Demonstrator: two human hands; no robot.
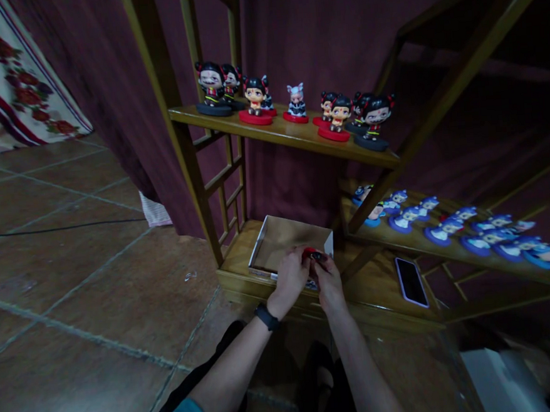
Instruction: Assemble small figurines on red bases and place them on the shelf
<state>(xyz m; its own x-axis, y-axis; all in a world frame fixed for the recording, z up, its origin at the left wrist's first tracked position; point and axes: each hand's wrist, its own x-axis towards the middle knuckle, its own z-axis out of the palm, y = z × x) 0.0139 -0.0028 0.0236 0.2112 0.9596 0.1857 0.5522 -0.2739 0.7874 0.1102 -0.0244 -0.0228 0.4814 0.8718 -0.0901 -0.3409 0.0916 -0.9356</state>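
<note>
My left hand (290, 278) and my right hand (328, 281) meet at the near rim of an open cardboard box (284, 238) on the bottom wooden shelf. Both hands grip a small figurine with a red base (311, 252); most of it is hidden by my fingers. A black band sits on my left wrist. Several black-haired figurines (254, 101) on red and dark bases stand in a row on the upper shelf (293, 139). Several blue figurines (450, 225) lie on the shelf to the right.
A phone in a pink case (411, 281) lies flat on the bottom shelf right of the box. Dark maroon curtains hang behind the wooden shelving. Tiled floor (71, 258) stretches left, with a flowered cloth (12, 80) at the far left. My legs are below.
</note>
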